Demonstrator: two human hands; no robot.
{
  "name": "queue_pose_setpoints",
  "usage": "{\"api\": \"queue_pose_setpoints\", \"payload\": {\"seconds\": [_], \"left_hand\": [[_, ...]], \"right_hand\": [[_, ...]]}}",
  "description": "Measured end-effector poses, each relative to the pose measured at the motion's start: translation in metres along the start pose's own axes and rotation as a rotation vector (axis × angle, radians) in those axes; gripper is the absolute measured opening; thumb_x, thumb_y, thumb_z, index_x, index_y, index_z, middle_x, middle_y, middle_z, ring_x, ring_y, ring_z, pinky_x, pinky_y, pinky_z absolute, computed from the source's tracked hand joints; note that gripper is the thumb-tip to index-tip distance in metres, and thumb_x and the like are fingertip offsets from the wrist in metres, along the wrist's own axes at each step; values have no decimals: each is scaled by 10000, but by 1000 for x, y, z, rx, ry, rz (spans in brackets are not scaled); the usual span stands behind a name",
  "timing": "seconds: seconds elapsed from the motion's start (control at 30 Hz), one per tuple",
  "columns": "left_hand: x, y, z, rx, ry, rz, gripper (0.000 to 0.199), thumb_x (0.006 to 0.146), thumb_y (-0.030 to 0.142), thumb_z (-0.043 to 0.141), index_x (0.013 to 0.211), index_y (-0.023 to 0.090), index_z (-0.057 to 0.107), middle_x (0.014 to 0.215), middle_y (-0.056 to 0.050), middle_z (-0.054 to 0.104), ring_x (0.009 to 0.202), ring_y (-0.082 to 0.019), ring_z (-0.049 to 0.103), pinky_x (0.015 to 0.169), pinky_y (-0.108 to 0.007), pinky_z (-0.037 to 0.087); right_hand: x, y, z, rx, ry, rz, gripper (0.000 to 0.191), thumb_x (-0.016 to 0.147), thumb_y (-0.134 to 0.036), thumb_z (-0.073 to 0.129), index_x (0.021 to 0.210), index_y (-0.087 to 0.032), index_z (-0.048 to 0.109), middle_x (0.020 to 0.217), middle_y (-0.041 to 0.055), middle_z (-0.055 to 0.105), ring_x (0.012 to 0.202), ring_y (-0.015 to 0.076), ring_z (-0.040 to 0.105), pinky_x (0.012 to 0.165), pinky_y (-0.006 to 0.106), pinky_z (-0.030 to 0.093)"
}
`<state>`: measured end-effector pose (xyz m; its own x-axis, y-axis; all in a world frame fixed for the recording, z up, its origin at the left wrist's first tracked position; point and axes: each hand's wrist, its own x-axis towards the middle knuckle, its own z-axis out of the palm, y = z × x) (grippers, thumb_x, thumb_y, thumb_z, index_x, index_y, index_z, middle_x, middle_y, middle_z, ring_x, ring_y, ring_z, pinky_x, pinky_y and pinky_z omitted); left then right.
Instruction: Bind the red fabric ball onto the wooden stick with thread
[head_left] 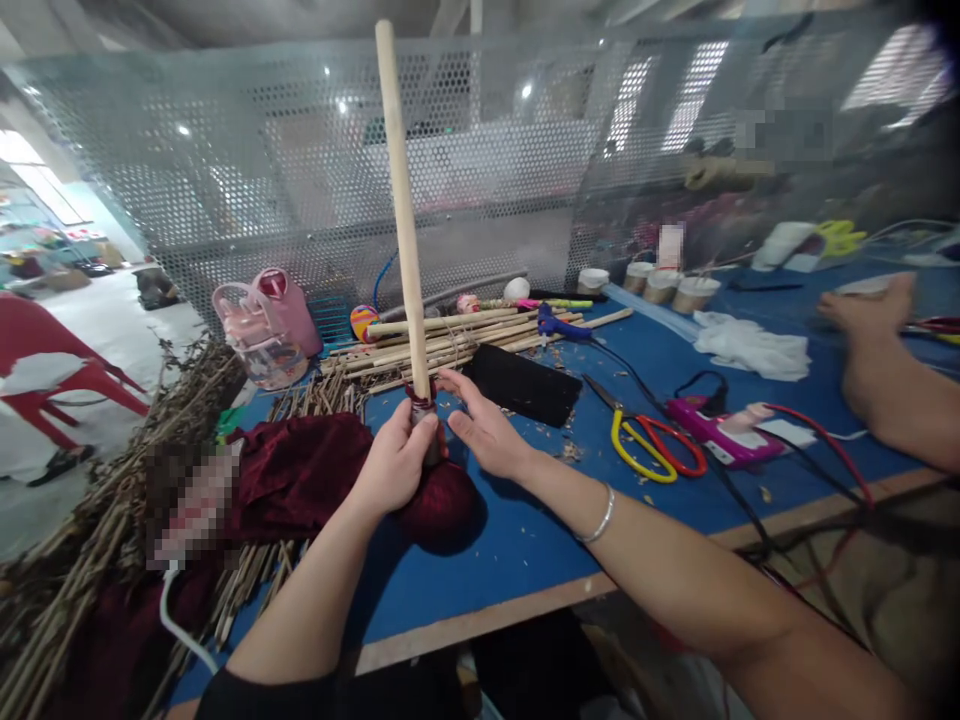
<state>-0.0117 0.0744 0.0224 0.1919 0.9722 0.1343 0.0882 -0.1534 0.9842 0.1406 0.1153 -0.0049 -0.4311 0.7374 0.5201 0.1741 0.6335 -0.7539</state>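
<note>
A pale wooden stick stands nearly upright, its lower end set in a dark red cloth-covered ball on the blue table. My left hand is closed around the neck above the ball, where the gathered cloth and a dark band meet the stick. Beside the neck on the right is my right hand, thumb and fingers apart; whether its fingertips touch the cloth I cannot tell. Dark red fabric lies bunched left of my left hand. A black rectangular piece lies flat beyond my right hand.
Scissors with yellow and red handles, a blue glue gun and a purple power strip with cords lie rightward. Wooden sticks are piled behind. Dried stems crowd the left. Another person's hand rests far right.
</note>
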Motion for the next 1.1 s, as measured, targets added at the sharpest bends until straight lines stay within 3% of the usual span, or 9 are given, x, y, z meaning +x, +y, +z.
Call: {"api": "queue_pose_setpoints", "payload": {"seconds": [0.23, 0.53, 1.1], "left_hand": [[3, -6, -2, -28, 9, 2, 212, 856, 411, 462, 914, 207, 465, 699, 32, 536, 597, -124, 547, 605, -261, 447], [2, -3, -2, 5, 5, 13, 196, 860, 402, 459, 879, 207, 462, 681, 31, 554, 604, -125, 550, 601, -252, 437], [4, -5, -2, -48, 16, -25, 202, 854, 407, 471, 887, 208, 459, 696, 39, 549, 607, -124, 558, 627, -265, 451]], "right_hand": [[-3, 3, -4, -141, 12, -68, 686, 875, -631, 238, 1349, -144, 328, 1200, 146, 541, 1129, 212, 506, 978, 386, 382], [-1, 3, -15, -414, 32, -248, 687, 877, -626, 233, 1328, -130, 385, 1153, 141, 580, 1087, 232, 508, 958, 400, 348], [-4, 9, -13, -365, 22, -158, 631, 901, -576, 254, 1322, -127, 396, 1099, 128, 596, 1025, 220, 538, 913, 386, 387]]}}
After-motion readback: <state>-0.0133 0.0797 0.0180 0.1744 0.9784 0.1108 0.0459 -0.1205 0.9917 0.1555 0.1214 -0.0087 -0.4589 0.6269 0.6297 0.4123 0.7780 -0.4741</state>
